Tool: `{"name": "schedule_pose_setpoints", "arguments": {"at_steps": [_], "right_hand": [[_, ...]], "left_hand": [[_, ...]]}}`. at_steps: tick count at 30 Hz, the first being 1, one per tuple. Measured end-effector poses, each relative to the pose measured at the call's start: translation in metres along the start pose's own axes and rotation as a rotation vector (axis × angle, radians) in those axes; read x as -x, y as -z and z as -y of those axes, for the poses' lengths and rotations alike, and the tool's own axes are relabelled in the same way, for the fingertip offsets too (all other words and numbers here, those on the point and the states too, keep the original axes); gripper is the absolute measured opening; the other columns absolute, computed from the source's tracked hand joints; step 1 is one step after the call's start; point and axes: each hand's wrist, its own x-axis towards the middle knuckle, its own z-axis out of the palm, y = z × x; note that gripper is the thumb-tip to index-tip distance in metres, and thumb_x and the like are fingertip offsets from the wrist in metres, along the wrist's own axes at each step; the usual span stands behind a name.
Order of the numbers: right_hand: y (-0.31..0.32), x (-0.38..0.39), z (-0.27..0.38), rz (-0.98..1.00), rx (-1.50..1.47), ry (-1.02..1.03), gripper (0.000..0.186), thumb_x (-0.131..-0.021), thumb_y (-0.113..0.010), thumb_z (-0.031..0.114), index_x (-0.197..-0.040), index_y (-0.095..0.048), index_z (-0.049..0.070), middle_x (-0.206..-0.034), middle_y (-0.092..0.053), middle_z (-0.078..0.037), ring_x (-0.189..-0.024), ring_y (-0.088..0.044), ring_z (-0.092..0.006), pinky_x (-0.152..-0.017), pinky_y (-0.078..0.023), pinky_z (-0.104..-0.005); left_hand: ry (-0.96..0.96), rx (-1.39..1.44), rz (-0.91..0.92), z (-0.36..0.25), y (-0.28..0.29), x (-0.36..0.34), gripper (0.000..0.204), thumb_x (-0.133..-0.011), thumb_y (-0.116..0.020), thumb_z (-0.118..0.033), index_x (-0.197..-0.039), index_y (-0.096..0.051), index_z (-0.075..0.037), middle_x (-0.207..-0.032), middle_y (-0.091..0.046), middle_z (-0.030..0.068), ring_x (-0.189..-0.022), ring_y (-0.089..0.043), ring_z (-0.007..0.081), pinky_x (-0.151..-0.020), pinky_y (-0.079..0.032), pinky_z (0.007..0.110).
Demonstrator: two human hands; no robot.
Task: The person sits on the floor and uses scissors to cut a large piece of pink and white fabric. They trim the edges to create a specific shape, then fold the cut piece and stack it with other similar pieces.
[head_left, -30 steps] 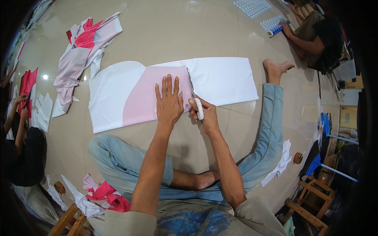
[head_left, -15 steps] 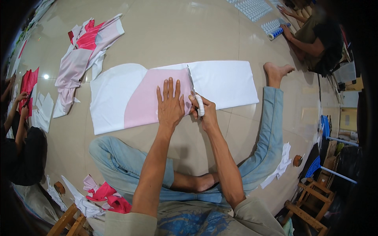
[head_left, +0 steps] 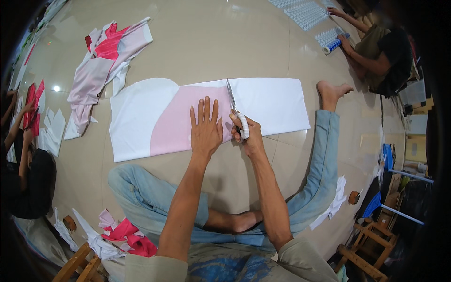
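Observation:
A long white fabric piece with a pink panel lies flat on the tiled floor in front of me. My left hand presses on the pink panel, palm down with the fingers stretched out. Just right of it, my right hand is wrapped round a pair of scissors with white-wrapped handles. The blades point away from me along the pink panel's right edge, their tips near the fabric's far edge. Part of the handles is hidden by my fingers.
Pink and white fabric pieces lie at far left, more scraps at near left. A person handles red fabric at left; another sits far right by a blue roll. A wooden stool stands near right.
The view has shifted slightly. Both hands stay on the fabric, and the scissors remain at the pink panel's right edge. The person at far right has moved one hand.

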Motion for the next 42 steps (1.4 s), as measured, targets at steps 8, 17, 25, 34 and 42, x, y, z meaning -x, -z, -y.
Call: {"name": "schedule_pose_setpoints", "arguments": {"at_steps": [8,17,25,34,42], "right_hand": [[-0.008,-0.012,0.010,-0.005,0.054,0.002,0.059,-0.084,-0.086,0.026,-0.130,-0.065,-0.003,-0.064,-0.059,-0.004,-0.048,-0.051,-0.0084,-0.045,-0.040,-0.0227],[-0.008,-0.006,0.017,0.024,-0.044,0.026,0.051,-0.087,-0.083,0.023,-0.128,-0.066,-0.002,-0.067,-0.062,-0.002,-0.050,-0.050,-0.0069,-0.047,-0.040,-0.0216],[0.080,-0.001,-0.009,-0.510,0.873,0.832,0.062,-0.078,-0.080,0.009,-0.135,-0.055,-0.001,-0.116,-0.066,-0.018,-0.096,-0.066,-0.0307,-0.083,-0.055,-0.0395],[0.164,0.077,0.061,-0.809,0.581,0.753,0.048,-0.082,-0.074,0.010,-0.128,-0.061,0.008,-0.082,-0.071,-0.016,-0.078,-0.072,-0.0298,-0.071,-0.055,-0.0402],[0.321,0.330,0.162,-1.089,0.453,0.907,0.054,-0.084,-0.081,0.005,-0.132,-0.057,0.005,-0.088,-0.069,-0.001,-0.079,-0.063,-0.0076,-0.071,-0.052,-0.0241]], "left_hand": [[0.004,0.005,0.007,-0.001,0.003,0.004,0.060,-0.104,-0.042,-0.026,-0.159,-0.029,-0.007,-0.165,-0.026,0.0190,-0.153,-0.022,0.0361,-0.124,-0.014,0.057],[-0.016,0.039,-0.014,-0.005,0.006,0.001,0.060,-0.104,-0.041,-0.027,-0.159,-0.029,-0.006,-0.165,-0.024,0.0201,-0.153,-0.022,0.0366,-0.125,-0.013,0.058],[-0.046,-0.028,-0.001,-0.004,0.003,-0.002,0.061,-0.102,-0.044,-0.027,-0.159,-0.031,-0.007,-0.166,-0.023,0.0180,-0.156,-0.016,0.0339,-0.125,-0.004,0.059],[-0.099,-0.154,-0.187,0.005,0.009,0.001,0.056,-0.105,-0.035,-0.022,-0.158,-0.030,-0.003,-0.166,-0.025,0.0160,-0.157,-0.013,0.0307,-0.123,0.008,0.057],[0.498,-0.529,-0.061,0.060,0.002,-0.040,0.069,-0.109,-0.027,-0.054,-0.163,-0.021,-0.012,-0.170,-0.017,0.0079,-0.157,-0.015,0.0306,-0.119,-0.011,0.068]]}}
